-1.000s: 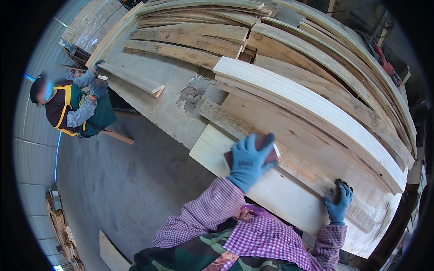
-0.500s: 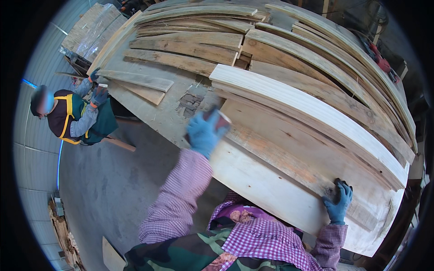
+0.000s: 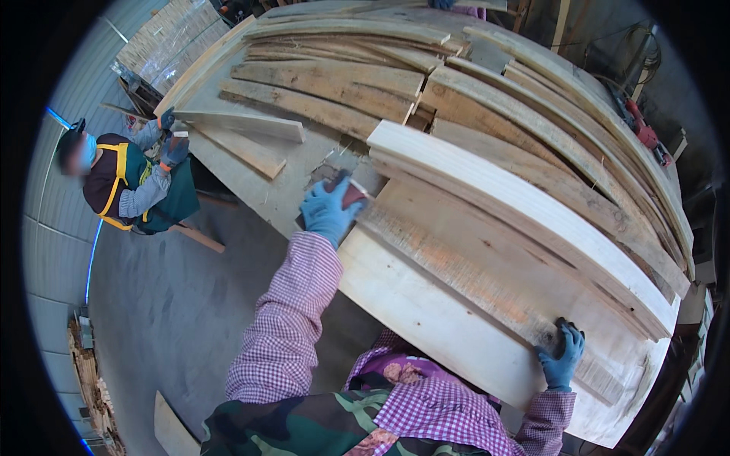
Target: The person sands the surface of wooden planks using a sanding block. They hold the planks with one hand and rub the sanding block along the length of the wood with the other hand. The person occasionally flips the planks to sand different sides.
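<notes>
My left hand (image 3: 328,211), in a blue glove, grips a reddish-brown sanding block (image 3: 356,194) with a pale edge. It is at the left end of a rough plank (image 3: 464,262) with orange-brown stains. Toward the plank's other end is my right hand (image 3: 560,360), also gloved, with dark fingertips. Its fingers lie over the plank and its thumb is by the near edge, holding it down. Under the plank lies a wide pale board (image 3: 411,292). Just beyond is a stack of long planks with a whitish top one (image 3: 517,216).
Rows of rough boards (image 3: 327,82) cover the far part of the table. At the left, a co-worker (image 3: 125,178) in gloves handles a plank (image 3: 243,124) and a small block. A red power tool (image 3: 645,131) lies at the far right. Another person's glove (image 3: 441,4) shows at the top edge.
My left hand with the sanding block has moved left to the plank's end. My right hand stays on the plank. The co-worker's plank has been tipped up on edge.
</notes>
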### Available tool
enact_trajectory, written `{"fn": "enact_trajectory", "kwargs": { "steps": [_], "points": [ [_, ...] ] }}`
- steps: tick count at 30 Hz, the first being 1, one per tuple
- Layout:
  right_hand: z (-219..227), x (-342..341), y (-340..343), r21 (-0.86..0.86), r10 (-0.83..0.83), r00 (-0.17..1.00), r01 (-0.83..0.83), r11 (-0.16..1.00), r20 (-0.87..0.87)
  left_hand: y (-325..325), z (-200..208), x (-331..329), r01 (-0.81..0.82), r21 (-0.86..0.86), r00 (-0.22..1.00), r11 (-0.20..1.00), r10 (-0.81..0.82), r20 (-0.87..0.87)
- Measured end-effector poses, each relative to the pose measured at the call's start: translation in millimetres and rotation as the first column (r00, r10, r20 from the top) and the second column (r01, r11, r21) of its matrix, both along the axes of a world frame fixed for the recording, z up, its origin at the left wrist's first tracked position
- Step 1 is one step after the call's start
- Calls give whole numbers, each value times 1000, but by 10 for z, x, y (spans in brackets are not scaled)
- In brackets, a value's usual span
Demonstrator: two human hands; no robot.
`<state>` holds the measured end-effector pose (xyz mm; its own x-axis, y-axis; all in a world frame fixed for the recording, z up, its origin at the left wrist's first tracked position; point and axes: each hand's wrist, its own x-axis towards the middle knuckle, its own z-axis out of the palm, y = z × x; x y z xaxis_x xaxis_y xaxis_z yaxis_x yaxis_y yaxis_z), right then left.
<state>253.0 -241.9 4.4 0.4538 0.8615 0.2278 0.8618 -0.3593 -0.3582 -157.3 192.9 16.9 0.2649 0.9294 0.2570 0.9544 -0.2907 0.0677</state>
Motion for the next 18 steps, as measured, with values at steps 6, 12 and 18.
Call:
{"fn": "enact_trajectory", "kwargs": {
  "steps": [6,12,18],
  "points": [
    [30,-28,11,7,10,1000,-10,1000,12,-510,-83,397,154,53,979,987,-160,125],
    [-3,11,0,-19,9,998,-8,1000,64,-1544,12,851,607,52,777,793,-606,173],
    [20,0,-32,-30,-17,997,19,999,73,-195,-49,332,231,11,970,973,-231,76]
  ]
}}
